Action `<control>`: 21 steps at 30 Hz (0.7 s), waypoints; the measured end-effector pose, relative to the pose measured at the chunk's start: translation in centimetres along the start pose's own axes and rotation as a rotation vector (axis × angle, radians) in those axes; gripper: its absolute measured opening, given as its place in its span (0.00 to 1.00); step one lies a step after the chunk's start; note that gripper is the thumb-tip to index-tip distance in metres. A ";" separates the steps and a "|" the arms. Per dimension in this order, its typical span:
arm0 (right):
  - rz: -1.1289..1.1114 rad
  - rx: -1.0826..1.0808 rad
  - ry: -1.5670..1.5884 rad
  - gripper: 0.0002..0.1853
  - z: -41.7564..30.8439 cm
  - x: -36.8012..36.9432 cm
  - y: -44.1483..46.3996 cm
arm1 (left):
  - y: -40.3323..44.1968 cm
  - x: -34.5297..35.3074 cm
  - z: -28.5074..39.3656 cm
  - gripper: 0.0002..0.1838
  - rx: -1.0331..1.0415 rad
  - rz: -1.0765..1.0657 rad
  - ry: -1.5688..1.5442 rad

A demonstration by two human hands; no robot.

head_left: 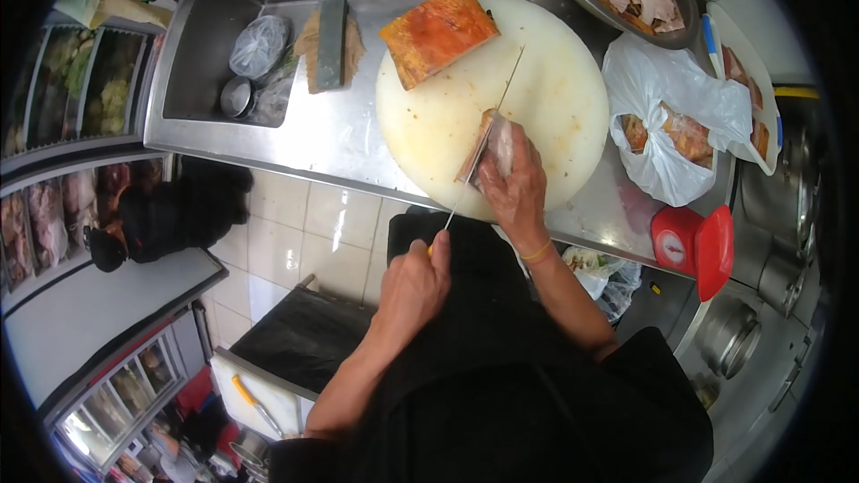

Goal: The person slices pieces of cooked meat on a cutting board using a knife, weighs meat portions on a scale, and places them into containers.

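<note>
My left hand (413, 284) is closed around the yellow handle of a long, thin-bladed knife (511, 77). The blade reaches up over a round white cutting board (573, 63) and crosses a small piece of roast pork (504, 148). My right hand (514, 186) grips that piece against the board, fingers close beside the blade. Whether the edge has entered the meat I cannot tell. A larger slab of roast pork (438, 34) with orange-brown skin lies at the board's upper left.
A sharpening stone (332, 43) rests on a cloth beside the sink (183, 67). Right of the board are a tied plastic bag (671, 125) of meat and a red scale (677, 237). A metal bowl (684, 31) of sliced meat stands behind. Another yellow-handled knife (255, 402) lies at lower left.
</note>
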State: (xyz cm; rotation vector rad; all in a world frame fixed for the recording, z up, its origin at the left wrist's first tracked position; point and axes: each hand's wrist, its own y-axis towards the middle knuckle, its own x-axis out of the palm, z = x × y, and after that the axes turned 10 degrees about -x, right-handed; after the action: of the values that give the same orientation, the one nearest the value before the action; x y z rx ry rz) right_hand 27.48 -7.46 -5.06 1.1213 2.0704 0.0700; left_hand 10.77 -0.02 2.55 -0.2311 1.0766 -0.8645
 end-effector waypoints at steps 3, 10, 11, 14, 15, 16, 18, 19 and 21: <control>0.022 -0.005 -0.025 0.30 -0.1 0.1 0.0 | 1.5 1.0 0.4 0.29 0.039 0.014 -0.022; 0.030 0.023 -0.051 0.27 0.4 0.5 -0.2 | 3.3 2.6 0.9 0.32 0.021 0.031 0.003; 0.034 0.013 -0.048 0.26 0.5 0.6 -0.2 | 3.1 2.2 1.0 0.32 0.003 0.018 -0.001; 0.006 0.031 -0.040 0.25 0.2 0.3 0.2 | 1.7 3.0 -1.8 0.32 -0.009 0.003 0.041; 0.018 0.022 -0.028 0.25 0.3 0.4 0.4 | 0.9 3.2 -3.1 0.32 0.001 -0.003 0.071; 0.030 0.019 -0.018 0.25 0.5 0.5 0.2 | -0.3 2.4 -3.7 0.31 -0.057 -0.027 0.104; 0.034 0.030 -0.010 0.25 0.6 0.4 0.3 | -2.3 0.7 -3.8 0.30 -0.178 -0.083 0.171; 0.024 0.042 -0.008 0.25 0.2 0.3 0.4 | -2.2 0.8 -3.6 0.31 -0.168 -0.067 0.180; 0.010 0.052 -0.014 0.26 0.1 0.3 0.5 | -1.7 1.1 -3.2 0.31 -0.149 -0.026 0.196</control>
State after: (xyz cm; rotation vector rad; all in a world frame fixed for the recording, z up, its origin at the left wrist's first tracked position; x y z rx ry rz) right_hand 27.78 -6.99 -5.16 1.1607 2.0645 0.0131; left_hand 7.39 -1.17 1.18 -0.2894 1.3257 -0.8431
